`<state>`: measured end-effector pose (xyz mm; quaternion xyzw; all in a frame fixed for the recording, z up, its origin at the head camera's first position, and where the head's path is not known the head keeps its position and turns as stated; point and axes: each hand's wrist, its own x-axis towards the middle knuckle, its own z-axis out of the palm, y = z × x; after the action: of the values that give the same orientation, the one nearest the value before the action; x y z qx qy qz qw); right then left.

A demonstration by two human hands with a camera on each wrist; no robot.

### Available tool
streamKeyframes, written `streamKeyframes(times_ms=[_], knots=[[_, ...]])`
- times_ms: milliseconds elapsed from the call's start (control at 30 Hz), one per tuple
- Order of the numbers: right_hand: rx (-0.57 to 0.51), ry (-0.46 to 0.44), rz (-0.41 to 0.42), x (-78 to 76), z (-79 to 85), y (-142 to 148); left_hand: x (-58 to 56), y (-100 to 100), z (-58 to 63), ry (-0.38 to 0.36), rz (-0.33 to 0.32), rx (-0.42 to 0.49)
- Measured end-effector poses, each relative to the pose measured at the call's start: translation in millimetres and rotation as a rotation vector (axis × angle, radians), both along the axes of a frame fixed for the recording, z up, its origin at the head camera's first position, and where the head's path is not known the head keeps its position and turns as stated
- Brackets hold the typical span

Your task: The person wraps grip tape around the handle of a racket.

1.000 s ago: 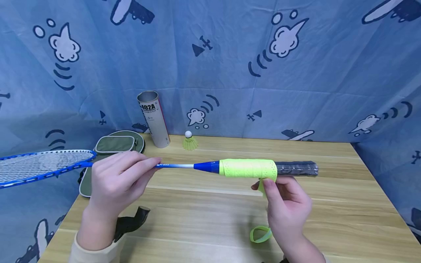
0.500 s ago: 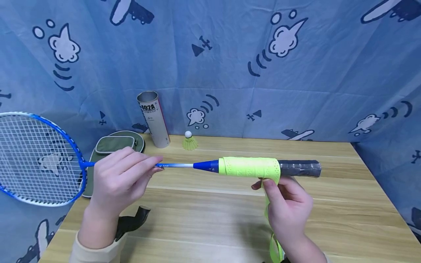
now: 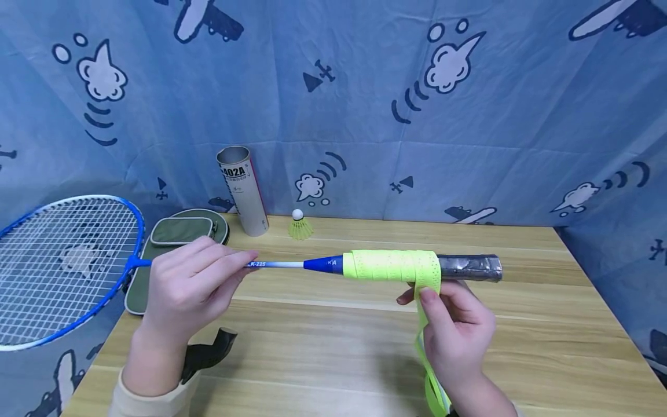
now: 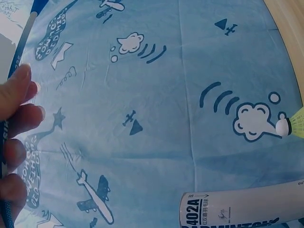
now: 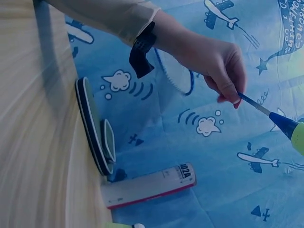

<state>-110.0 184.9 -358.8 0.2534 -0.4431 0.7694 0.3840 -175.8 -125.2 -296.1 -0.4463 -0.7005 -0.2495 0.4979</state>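
A blue and white badminton racket [image 3: 325,264] is held level above the table, its strung head at the left. My left hand [image 3: 195,284] grips its thin shaft; the left wrist view shows the fingers [image 4: 21,118] curled round it. Yellow-green grip tape [image 3: 391,265] is wound round the handle from the blue cone to past the middle. Beyond the tape, the dark end of the handle [image 3: 469,267] is bare. My right hand [image 3: 458,330] pinches the tape just below the handle, and the loose tail hangs down beside the wrist.
Behind, on the wooden table [image 3: 312,359], stand a shuttlecock tube [image 3: 245,194] and a yellow shuttlecock [image 3: 299,226]. A green racket bag [image 3: 182,230] lies at the back left, partly hidden by my left hand. A blue patterned cloth [image 3: 354,104] hangs behind the table.
The racket has turned about its shaft, its head swinging from nearly edge-on to showing its strings. The tape's edge has shifted slightly toward the handle's end, and the hanging tail has moved.
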Motion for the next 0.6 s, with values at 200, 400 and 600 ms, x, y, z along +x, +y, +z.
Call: streamKeyframes(times_ms=[200,400,600], knots=[[0.016,-0.02,-0.025,0.8,1.5,0.5,0.0,1.2,0.5,0.007,0.052,0.001],[-0.012,-0.087,-0.08,1.4,2.5,0.6,0.6,2.5,0.3,-0.005,0.06,-0.032],[-0.033,-0.077,-0.111,0.1,1.9,0.4,2.3,1.0,0.5,-0.033,0.016,-0.039]])
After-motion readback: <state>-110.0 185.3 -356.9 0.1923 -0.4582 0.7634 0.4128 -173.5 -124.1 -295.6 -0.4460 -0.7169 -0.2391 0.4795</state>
